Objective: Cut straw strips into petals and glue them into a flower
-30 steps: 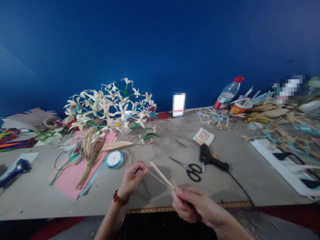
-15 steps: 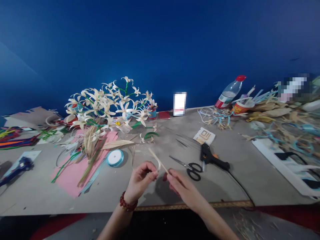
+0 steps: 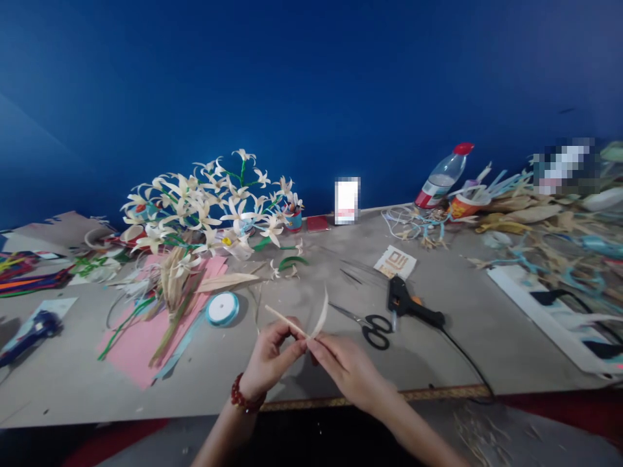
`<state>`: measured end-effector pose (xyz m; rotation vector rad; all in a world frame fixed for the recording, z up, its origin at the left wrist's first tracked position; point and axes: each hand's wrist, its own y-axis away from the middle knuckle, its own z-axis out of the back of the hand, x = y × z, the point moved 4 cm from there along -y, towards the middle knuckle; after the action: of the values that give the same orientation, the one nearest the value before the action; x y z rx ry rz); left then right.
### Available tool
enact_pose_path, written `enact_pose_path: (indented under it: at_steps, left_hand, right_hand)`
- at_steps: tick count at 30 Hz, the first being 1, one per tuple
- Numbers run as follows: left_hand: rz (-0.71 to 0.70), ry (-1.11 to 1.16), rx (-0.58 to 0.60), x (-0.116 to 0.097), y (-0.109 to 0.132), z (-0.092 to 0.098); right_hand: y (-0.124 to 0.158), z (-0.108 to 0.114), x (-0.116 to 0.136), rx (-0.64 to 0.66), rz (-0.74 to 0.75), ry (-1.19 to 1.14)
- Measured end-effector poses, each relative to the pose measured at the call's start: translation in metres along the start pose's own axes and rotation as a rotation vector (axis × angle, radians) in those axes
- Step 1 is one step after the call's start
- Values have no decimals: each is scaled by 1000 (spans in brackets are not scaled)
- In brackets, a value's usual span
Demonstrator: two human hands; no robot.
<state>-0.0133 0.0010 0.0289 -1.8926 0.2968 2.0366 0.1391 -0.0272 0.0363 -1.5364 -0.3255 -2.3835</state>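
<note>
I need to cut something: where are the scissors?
In the head view, the scissors lie right of centre, just left of the black glue gun.

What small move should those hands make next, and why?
I'd guess the right hand should fold the strip toward the stick, with the left hand steadying it. Both hands meet where strip and stick come together, and the strip's upper end stands free.
</note>
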Motion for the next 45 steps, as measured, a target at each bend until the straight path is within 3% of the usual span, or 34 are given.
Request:
enact_pose_path:
  at_steps: [6, 12, 19, 24, 28, 31, 34, 36, 38, 40, 41, 43, 45]
  left_hand:
    - [-82, -192, 11, -9, 3, 5]
    - [-164, -100, 71, -11, 7, 2]
    - [-199, -104, 83, -1, 12, 10]
    - [-143, -146, 103, 8, 14, 20]
    - [-110, -200, 59, 21, 16, 34]
    - [-94, -213, 35, 29, 18, 42]
    - [-6, -138, -45, 36, 19, 46]
    - [95, 1, -134, 41, 20, 45]
    - [177, 161, -191, 44, 21, 40]
    - [212, 271, -192, 42, 20, 31]
    - [214, 302, -181, 41, 20, 26]
    - [206, 342, -159, 36, 19, 17]
    - [191, 381, -137, 31, 17, 10]
  right_hand:
    - [-2, -4, -6, 34, -15, -76]
    - [2, -12, -13, 152, -118, -348]
    - [11, -15, -16, 288, -182, -588]
    - [17, -10, -9, 398, -202, -779]
    - [24, -4, -8, 543, -171, -900]
    - [33, 3, -18, 559, -101, -1013]
    - [43, 24, -24, 508, 122, -1260]
    - [45, 43, -26, 406, 236, -1335]
    - [39, 61, -33, 63, 158, -1240]
    - [32, 69, -41, -222, -60, -927]
    - [28, 68, -45, -274, -151, -714]
    - [18, 63, -51, -312, -191, -280]
    - [8, 60, -60, -382, -133, 117]
